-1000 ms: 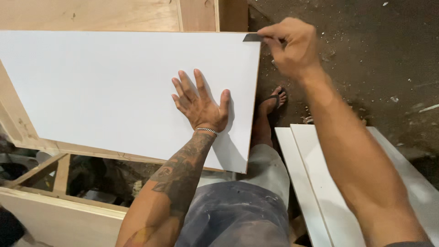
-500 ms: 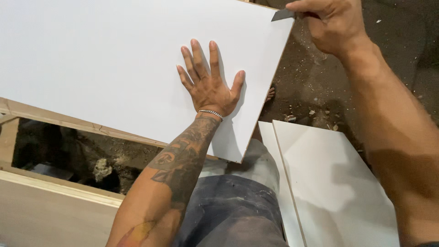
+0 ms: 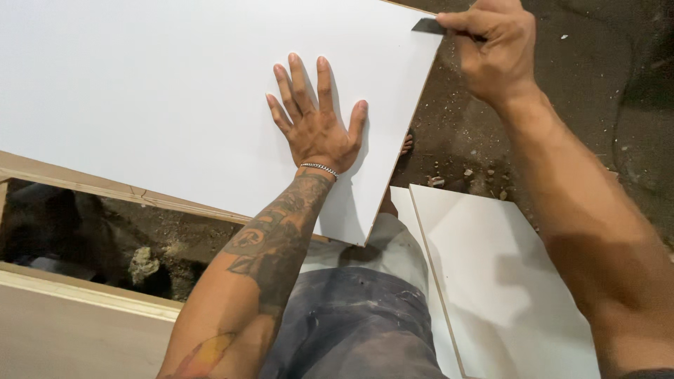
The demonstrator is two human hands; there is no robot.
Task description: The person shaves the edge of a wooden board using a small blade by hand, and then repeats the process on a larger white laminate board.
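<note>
Under the left hand (image 3: 316,130) lies a large white panel (image 3: 140,91), smooth and matte, with a thin brown core showing along its cut right edge. The hand is fully open, palm flat and fingers spread, pressing on the sheet near that edge; a metal chain bracelet (image 3: 319,168) circles the wrist. At the panel's far right corner, the right hand (image 3: 495,49) is closed in a pinch on a small dark flat blade (image 3: 428,26), its tip touching the corner edge. Below the left hand, the panel's near edge rests on a bare wooden rail (image 3: 105,191), pale and rough-sawn. A second wooden board (image 3: 70,316) sits nearer the person, well below the left forearm, with a dark gap between the two. Below the right forearm, another white sheet (image 3: 505,281) lies flat on the floor (image 3: 583,112), its edges straight with a brown rim. The floor is dark, gritty earth strewn with small stones and chips.
</note>
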